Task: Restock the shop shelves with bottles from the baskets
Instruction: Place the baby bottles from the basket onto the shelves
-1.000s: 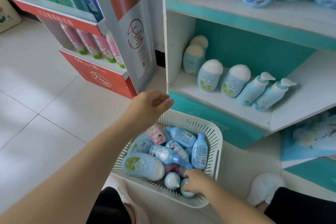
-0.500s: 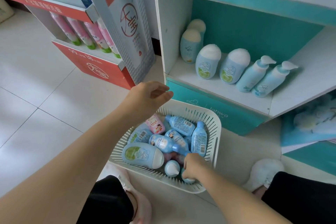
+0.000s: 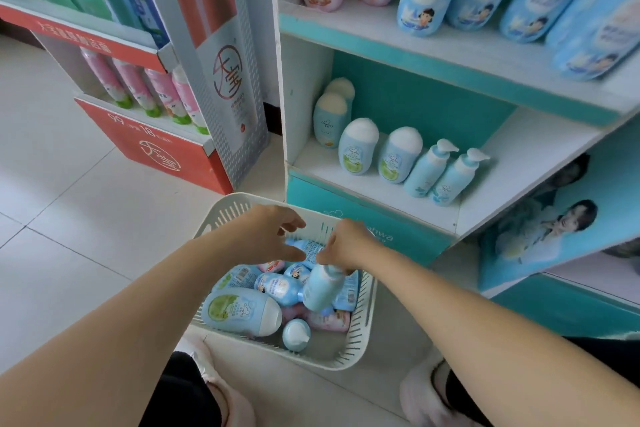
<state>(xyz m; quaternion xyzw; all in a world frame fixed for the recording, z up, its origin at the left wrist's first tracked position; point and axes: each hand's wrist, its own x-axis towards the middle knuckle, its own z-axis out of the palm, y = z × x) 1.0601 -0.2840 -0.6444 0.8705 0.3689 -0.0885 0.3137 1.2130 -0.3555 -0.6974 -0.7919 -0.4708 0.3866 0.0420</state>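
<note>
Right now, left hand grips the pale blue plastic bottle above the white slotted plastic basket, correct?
Wrong hand. In the head view, the right hand grips the pale blue plastic bottle above the white slotted plastic basket. The left hand has spread fingers and grips nothing.

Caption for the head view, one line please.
Right hand holds a pale blue bottle above the white basket; open left hand hovers beside it, before the teal shelf.

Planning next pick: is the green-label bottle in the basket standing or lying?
Lying: the green-label bottle rests on its side in the basket, white cap pointing right.
</note>
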